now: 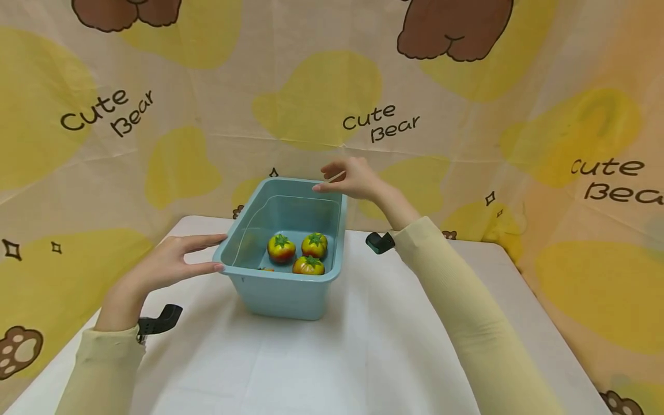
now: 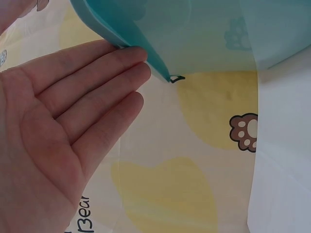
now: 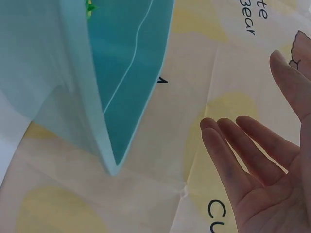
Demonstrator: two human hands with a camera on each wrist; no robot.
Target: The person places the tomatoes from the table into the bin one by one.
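Observation:
A blue-green plastic bin [image 1: 282,294] stands on the white table. Inside it lie several yellow-and-red, tomato-like fruits with green leafy tops, among them a left one [image 1: 280,249], a right one [image 1: 314,246] and a near one [image 1: 308,266]. Behind the near rim, a further orange bit is mostly hidden. My left hand [image 1: 165,264] touches the bin's near left corner, its fingers straight along the outside of the rim in the left wrist view. Over the far right corner hovers my right hand [image 1: 354,178], fingers loosely bent and holding nothing; the right wrist view shows it apart from the bin.
The white table [image 1: 394,346] extends around the bin. A yellow-and-cream cloth [image 1: 311,98] printed with bears and lettering hangs behind and at both sides. Each wrist wears a black band, one at the left wrist [image 1: 159,320] and one at the right [image 1: 380,242].

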